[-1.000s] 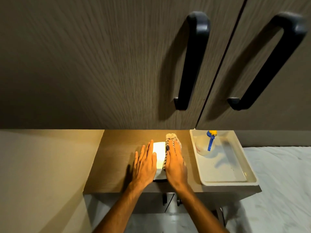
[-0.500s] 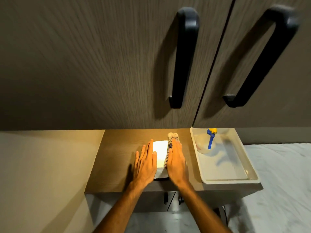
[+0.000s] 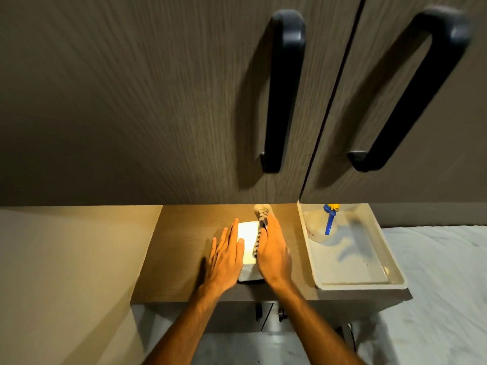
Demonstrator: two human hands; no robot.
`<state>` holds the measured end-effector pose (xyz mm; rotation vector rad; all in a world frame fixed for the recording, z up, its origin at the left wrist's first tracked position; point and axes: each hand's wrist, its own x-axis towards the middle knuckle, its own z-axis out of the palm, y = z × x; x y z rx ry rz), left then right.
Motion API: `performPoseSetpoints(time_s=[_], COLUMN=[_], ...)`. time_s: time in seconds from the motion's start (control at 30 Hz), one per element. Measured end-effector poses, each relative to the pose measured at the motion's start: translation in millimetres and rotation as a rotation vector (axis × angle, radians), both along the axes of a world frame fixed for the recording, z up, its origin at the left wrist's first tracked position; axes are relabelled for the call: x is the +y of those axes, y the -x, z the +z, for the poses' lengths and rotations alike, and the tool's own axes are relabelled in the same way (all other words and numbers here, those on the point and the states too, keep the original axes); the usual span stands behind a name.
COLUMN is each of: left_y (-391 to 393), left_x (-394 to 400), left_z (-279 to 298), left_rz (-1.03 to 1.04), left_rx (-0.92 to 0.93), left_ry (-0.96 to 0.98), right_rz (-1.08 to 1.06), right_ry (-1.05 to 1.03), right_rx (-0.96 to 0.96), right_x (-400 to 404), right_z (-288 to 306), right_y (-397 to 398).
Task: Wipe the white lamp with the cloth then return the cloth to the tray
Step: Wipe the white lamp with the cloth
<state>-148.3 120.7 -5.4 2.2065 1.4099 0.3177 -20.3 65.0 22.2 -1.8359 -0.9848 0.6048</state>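
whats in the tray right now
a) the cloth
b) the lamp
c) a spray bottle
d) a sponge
c: a spray bottle with a blue trigger sits at the far end of the tray; the cloth is under the right hand, against the lamp.

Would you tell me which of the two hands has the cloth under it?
The right hand, pressing the striped cloth on the white lamp; the left hand rests bare.
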Motion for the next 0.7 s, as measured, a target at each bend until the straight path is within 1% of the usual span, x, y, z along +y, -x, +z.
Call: performPoseSetpoints(time_s=[0.03,0.07,0.1,0.17,0.2,0.27,0.33,0.4,0.43,0.47,0.53,0.57,0.6,0.63,0.7], left_y=[1,1,2,5,5,6,4,1,0,-1,-3,-3,-2,-1,1], left_x=[1,1,1,0,-1,-2,-2,-1,-1,-1,-1,0,0,1,3], left_z=[0,0,2,5,8,8,11,12,12,12,12,13,15,17,23], left_rz=[-0.003,-0.011,-0.020,-0.048,-0.073,-0.094,-0.071,-0.049,-0.035,-0.022,0.009,0.021,0.025,0.018,0.000], left_rx=[0.004,0.010,0.009,0.024,0.052,0.103,0.100,0.061,0.036,0.014,-0.002,0.006,0.022,0.050,0.152], left_ry=[0.007,0.013,0.017,0.019,0.005,-0.018,0.014,0.033,0.036,0.036,0.038,0.042,0.042,0.036,0.002], right_rz=[-0.043,-0.066,-0.058,0.047,0.121,0.285,0.404,0.405,0.345,0.243,0.028,-0.070,-0.138,-0.175,-0.232], right_ry=[-0.013,-0.027,-0.025,-0.005,-0.011,-0.027,0.005,0.060,0.082,0.090,0.092,0.089,0.087,0.096,0.145], right_rx=[0.041,0.022,-0.119,-0.583,-0.710,-0.722,-0.669,-0.593,-0.483,-0.307,0.137,0.287,0.385,0.442,0.459], right_x=[-17,-32,-44,-49,-43,-22,5,25,30,31,32,33,32,30,19], right_z=[-5,-13,-18,-24,-20,-2,8,16,18,19,21,19,18,17,7], right_y=[11,20,27,34,31,19,0,-14,-16,-16,-15,-19,-24,-31,-49])
